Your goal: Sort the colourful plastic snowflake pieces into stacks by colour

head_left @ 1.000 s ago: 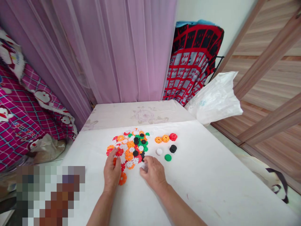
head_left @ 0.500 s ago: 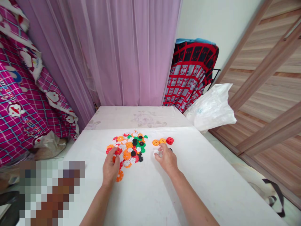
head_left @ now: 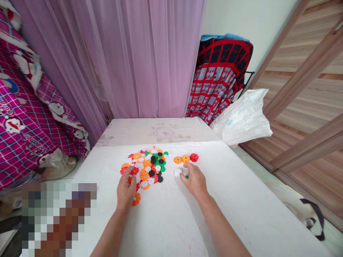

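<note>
My left hand (head_left: 127, 188) rests at the left edge of a pile of notched plastic snowflake discs (head_left: 147, 163) in red, orange, white, green and black. Its thumb and fingers are apart beside a red disc (head_left: 134, 170). My right hand (head_left: 197, 179) hovers low over the cloth, thumb and forefinger spread. Just left of its fingertips lies a white disc (head_left: 178, 172). Part of a green disc (head_left: 187, 177) shows by the thumb, partly hidden by the hand. Beyond it, two orange discs (head_left: 181, 159) and a red disc (head_left: 194, 157) lie in a row.
A white cloth (head_left: 160, 228) covers the table, with a floral cover (head_left: 128, 130) at its far end. A white plastic bag (head_left: 243, 117) stands past the far right corner. Purple curtains (head_left: 142, 60) hang behind, and a wooden wardrobe (head_left: 308, 92) is at right.
My right hand has shifted slightly right, leaving the white disc on the cloth. A green disc now shows under it; a black piece beside it is now hidden. My left hand has stayed put.
</note>
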A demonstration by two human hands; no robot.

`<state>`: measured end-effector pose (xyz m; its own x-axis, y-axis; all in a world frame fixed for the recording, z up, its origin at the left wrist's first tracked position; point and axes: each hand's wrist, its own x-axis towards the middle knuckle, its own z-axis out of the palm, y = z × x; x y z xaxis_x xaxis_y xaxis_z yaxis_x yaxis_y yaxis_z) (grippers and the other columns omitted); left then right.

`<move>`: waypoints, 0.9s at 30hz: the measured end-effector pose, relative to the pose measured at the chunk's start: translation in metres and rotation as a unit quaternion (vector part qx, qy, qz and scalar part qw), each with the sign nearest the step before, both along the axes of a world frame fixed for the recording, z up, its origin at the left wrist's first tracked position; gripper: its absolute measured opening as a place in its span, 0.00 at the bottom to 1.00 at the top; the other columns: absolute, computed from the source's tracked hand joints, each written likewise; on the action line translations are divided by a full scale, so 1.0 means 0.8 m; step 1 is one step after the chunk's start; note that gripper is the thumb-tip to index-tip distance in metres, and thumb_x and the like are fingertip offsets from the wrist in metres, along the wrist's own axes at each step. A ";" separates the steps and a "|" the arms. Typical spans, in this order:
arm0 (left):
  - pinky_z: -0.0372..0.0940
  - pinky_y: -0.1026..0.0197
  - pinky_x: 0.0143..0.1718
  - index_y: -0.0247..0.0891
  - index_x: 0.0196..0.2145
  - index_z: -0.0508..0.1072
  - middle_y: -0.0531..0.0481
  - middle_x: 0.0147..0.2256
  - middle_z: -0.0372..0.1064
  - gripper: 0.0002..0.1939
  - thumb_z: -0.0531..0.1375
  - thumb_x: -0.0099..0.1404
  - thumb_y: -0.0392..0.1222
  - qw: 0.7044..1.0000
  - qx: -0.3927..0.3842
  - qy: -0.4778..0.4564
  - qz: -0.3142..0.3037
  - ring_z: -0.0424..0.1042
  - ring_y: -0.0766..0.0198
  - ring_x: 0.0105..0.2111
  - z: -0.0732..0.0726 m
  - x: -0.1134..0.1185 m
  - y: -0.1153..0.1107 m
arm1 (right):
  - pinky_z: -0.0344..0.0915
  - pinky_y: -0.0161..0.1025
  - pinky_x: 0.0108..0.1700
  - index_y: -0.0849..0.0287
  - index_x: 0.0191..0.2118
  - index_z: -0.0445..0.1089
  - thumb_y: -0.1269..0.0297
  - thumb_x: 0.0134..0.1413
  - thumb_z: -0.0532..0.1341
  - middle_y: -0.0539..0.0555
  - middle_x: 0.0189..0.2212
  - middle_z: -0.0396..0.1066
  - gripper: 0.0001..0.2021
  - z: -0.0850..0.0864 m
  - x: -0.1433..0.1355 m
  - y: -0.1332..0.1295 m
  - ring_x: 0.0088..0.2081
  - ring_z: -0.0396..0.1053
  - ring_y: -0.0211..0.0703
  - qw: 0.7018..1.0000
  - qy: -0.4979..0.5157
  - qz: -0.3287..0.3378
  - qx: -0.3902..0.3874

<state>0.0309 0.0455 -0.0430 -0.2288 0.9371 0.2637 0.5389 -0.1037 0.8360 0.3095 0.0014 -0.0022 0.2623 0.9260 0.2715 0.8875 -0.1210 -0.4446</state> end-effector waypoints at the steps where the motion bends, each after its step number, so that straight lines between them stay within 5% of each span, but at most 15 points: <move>1: 0.60 0.53 0.59 0.41 0.51 0.71 0.46 0.54 0.71 0.20 0.53 0.63 0.45 1.000 -0.001 0.000 -0.001 0.68 0.57 0.56 0.001 0.000 0.000 | 0.61 0.39 0.46 0.57 0.47 0.67 0.63 0.50 0.61 0.54 0.43 0.74 0.17 0.004 -0.001 -0.001 0.44 0.68 0.46 1.000 -0.024 0.004 -0.012; 13: 0.60 0.53 0.60 0.41 0.51 0.71 0.46 0.54 0.71 0.20 0.53 0.63 0.45 1.000 0.006 0.001 0.002 0.67 0.57 0.56 -0.002 0.000 0.002 | 0.58 0.41 0.44 0.62 0.48 0.69 0.56 0.53 0.60 0.59 0.40 0.76 0.19 0.027 -0.033 0.012 0.46 0.67 0.50 0.979 -0.150 -0.023 -0.136; 27: 0.58 0.52 0.61 0.43 0.51 0.72 0.48 0.54 0.71 0.19 0.54 0.62 0.44 1.000 0.009 -0.004 0.002 0.67 0.57 0.56 -0.002 0.000 0.001 | 0.58 0.41 0.43 0.61 0.47 0.70 0.61 0.52 0.60 0.60 0.38 0.75 0.17 0.021 -0.036 0.014 0.45 0.67 0.51 0.979 -0.152 -0.008 -0.136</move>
